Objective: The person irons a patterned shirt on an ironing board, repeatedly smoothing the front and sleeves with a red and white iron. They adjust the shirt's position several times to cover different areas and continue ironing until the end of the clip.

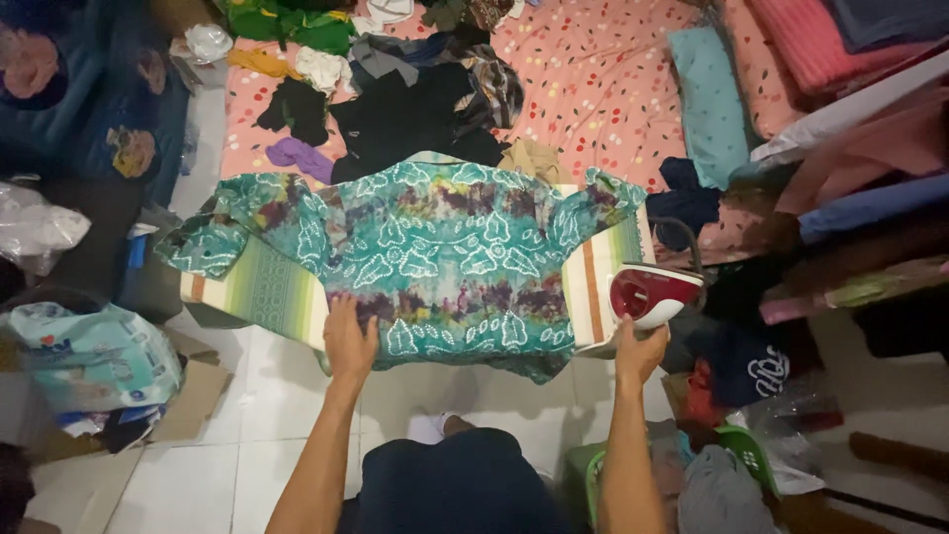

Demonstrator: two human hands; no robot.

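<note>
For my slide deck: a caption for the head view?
Left hand flat on teal shirt; right hand at red iron.

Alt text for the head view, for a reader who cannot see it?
A teal patterned shirt lies spread on a striped board; the left hand presses its hem, the right hand grips a red-and-white iron at the board's edge. Clothes piles lie behind.
</note>
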